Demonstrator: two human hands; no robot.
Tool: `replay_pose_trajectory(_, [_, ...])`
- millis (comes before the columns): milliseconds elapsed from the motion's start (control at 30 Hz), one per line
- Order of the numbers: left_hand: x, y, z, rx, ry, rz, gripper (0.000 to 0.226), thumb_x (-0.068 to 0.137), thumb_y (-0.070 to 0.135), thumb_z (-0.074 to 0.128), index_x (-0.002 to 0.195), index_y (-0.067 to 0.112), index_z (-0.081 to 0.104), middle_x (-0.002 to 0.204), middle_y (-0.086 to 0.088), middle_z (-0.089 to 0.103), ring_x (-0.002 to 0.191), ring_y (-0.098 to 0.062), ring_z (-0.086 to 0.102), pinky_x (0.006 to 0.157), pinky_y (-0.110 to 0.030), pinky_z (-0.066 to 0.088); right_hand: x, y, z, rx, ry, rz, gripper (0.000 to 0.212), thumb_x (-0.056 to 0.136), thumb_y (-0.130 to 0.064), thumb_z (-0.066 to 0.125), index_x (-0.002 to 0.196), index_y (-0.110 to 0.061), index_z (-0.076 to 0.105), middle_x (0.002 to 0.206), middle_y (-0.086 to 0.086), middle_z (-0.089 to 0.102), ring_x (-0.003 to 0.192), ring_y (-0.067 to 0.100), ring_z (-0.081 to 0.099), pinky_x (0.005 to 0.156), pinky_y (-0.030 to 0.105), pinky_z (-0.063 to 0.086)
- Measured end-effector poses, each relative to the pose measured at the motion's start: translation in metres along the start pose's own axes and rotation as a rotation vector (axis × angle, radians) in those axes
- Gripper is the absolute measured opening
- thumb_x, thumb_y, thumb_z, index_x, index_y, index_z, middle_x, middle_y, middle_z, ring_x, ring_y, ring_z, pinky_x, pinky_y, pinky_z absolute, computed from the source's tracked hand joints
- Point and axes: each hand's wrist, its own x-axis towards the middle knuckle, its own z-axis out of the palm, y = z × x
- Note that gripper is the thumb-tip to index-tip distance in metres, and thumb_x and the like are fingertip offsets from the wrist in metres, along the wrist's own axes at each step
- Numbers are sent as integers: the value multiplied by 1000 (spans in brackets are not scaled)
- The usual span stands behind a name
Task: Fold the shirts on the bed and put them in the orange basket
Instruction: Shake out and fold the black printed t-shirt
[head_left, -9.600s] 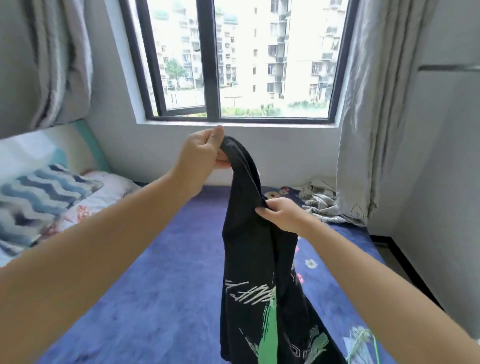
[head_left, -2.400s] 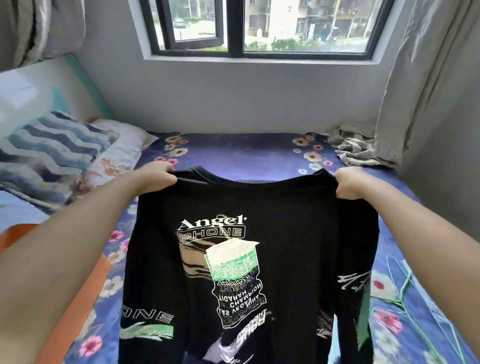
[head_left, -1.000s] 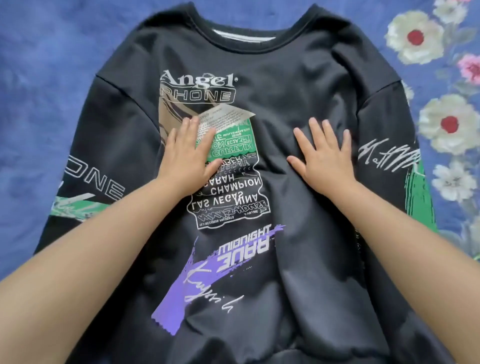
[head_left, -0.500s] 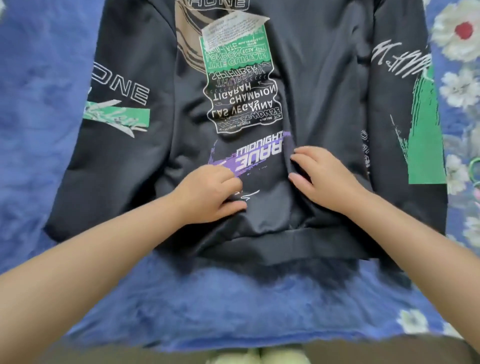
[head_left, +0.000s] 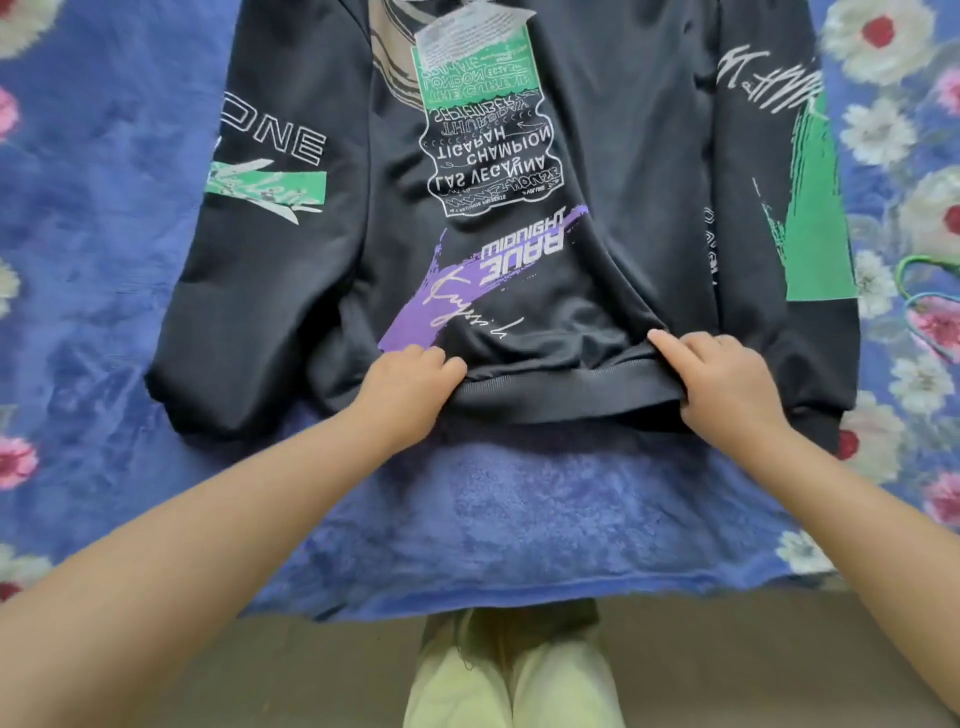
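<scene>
my left hand (head_left: 410, 387) has its fingers (head_left: 441, 361) curled tight on the bottom band of the black shirt (head_left: 613, 156). my right hand (head_left: 727, 379) does the same on the other side, with its fingers bent over the band and the thumb tucked under the cloth. both hands pinch the thick ribbed edge, and the band runs between them in a bumpy line. the cloth bunches up a bit just above my knuckles.

the shirt lies flat on the bed (head_left: 519, 509), front side up, with its bottom edge near me and its top going out of sight at the far side. it has a purple splash (head_left: 441, 296) with white writing just above my left hand. higher up is a green and white patch of words (head_left: 483, 114). the left sleeve (head_left: 249, 234) lies beside the body of the shirt and shows big white letters and a green strip. the right sleeve (head_left: 795, 234) lies on the other side with a tall green shape and white scribbles.

the bed cover is blue and fuzzy, with white and pink flowers (head_left: 878, 36) around the shirt. past the near edge of the bed i see the floor (head_left: 208, 670) and my pale yellow trousers (head_left: 509, 680).

i cannot see the orange basket.
</scene>
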Motion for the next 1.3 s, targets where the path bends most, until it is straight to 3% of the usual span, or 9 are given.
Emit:
replay_pose_trajectory(133, [13,-13,-23,-273,-249,-282,26,83,4,42,105,12,53,112,-10,60,103,-30,53,68,-29,36,16,2,-33,204,156,104,44,61,-10,39,94,-2,67,74,22,62,66,41,61,55,42,52])
replay_pose_trajectory(333, [2,-31,-50,-108,-331,-137,19,91,36,47,81,20,50,90,-3,60,97,-28,56,66,-28,35,22,28,-79,260,-53,252,46,76,4,50,115,-17,63,113,19,62,104,36,54,82,39,44])
replay_pose_trajectory(433, [-7,-28,-41,74,-120,-252,23,86,28,55,104,14,58,104,-10,60,100,-31,54,71,-32,30,24,25,-91,280,-92,268,42,78,1,48,112,-18,64,108,20,62,101,37,54,82,39,45])
replay_pose_trajectory(567, [-11,-41,-39,-142,276,-520,25,69,2,63,93,1,63,95,-23,56,93,-39,50,75,-41,30,21,22,-96,285,-54,296,17,84,-15,53,97,-13,64,95,19,62,94,37,55,73,36,41])
replay_pose_trajectory(700, [-3,-41,-53,-573,371,-758,34,80,-1,47,111,8,57,108,-17,59,103,-36,50,82,-36,34,19,23,-84,197,-60,345,23,87,-33,57,92,-12,63,90,18,61,94,37,56,66,33,34])
replay_pose_trajectory(800, [0,-36,-61,-887,351,-685,23,84,0,44,105,8,49,95,-14,57,97,-33,51,71,-31,29,18,22,-67,121,-83,338,20,86,-25,56,98,-9,61,99,19,61,95,37,56,67,35,38])
replay_pose_trajectory(1000, [-7,-48,-63,14,-214,-323,32,80,47,61,93,20,51,100,-6,65,98,-26,59,76,-32,33,13,17,-49,-96,-141,309,24,80,-11,57,103,-6,58,104,16,57,100,35,53,74,36,39])
replay_pose_trajectory(1167, [-16,-47,-50,271,-227,-306,38,78,14,54,114,16,41,116,-5,51,113,-25,41,107,-49,20,8,11,-45,-276,-179,246,25,81,-7,54,106,-9,51,107,12,52,101,31,49,72,33,33])
replay_pose_trajectory(1300, [-36,-51,-25,200,25,-268,61,66,1,63,121,12,38,121,-15,44,111,-29,35,99,-58,32,-4,4,-27,-233,22,144,16,59,12,56,70,0,52,68,21,50,62,34,52,55,34,37])
